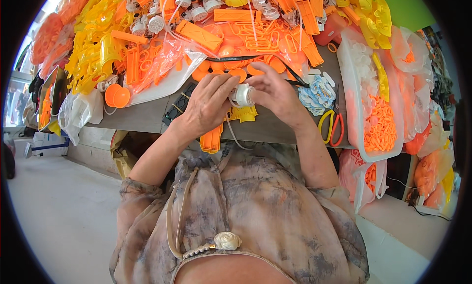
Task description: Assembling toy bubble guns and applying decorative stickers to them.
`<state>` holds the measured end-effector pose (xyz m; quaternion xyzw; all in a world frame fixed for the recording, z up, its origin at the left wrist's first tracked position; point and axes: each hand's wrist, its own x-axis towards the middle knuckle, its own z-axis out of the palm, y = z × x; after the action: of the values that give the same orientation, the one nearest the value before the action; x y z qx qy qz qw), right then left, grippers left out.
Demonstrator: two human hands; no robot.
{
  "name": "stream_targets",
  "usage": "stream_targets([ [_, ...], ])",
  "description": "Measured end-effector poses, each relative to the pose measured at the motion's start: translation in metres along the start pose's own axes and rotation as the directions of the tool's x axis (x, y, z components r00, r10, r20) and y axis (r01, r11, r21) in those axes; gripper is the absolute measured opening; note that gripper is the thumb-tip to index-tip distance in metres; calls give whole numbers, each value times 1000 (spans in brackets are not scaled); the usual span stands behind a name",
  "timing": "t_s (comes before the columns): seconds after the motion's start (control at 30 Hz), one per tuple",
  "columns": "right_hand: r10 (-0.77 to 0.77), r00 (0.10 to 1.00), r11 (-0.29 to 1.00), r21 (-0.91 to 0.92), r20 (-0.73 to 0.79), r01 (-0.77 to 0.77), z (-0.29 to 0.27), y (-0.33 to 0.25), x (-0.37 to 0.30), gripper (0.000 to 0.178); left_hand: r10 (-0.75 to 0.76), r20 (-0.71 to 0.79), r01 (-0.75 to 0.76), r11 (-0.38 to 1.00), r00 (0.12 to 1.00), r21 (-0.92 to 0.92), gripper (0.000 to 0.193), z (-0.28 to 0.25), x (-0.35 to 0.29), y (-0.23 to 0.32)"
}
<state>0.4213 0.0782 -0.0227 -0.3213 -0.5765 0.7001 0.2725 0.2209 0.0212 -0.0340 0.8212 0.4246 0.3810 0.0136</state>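
White part (241,95) held above the front of the table (135,118), between the two hands. The left hand (208,98) has its bent fingers closed on the part's left side; the right hand (278,93) is at the opposite side, its fingers parted and fairly wide, and whether they grip or merely touch cannot be told. A pale cord (230,128) drops from below the hands past the table edge; its upper end is hidden, so any join to the part is unclear. If it is joined, a snag on the clothing or the edge could tug the part or strain the join. Should the left fingers slacken, the part, small and rounded, could slip onto the yellow piece (247,114) below or roll off the front. The orange case (211,139) juts over that edge, and a brush from the left forearm might tip it down. Behind the fingers, orange cups (237,74) and a black cable (235,59) lie close, where a backward reach could scatter or catch them. Scissors (337,118) rest to the right, well apart.
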Motion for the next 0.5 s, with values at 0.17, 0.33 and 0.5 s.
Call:
stream_targets([
  [0.17, -326, 933, 520, -794, 156, 315, 0, 28, -23, 84, -174, -10, 169, 969, 985, -181, 57, 2, -8, 0],
  [0.33, -370, 893, 452, -789, 257, 415, 4, 37, -12, 81, -162, -17, 157, 972, 987, -175, 55, 4, -10, 0],
  [0.5, -284, 935, 598, -723, 213, 346, 1, 9, 1, 78, 39, 30, -40, 999, 999, 13, 53, -4, -2, -4],
])
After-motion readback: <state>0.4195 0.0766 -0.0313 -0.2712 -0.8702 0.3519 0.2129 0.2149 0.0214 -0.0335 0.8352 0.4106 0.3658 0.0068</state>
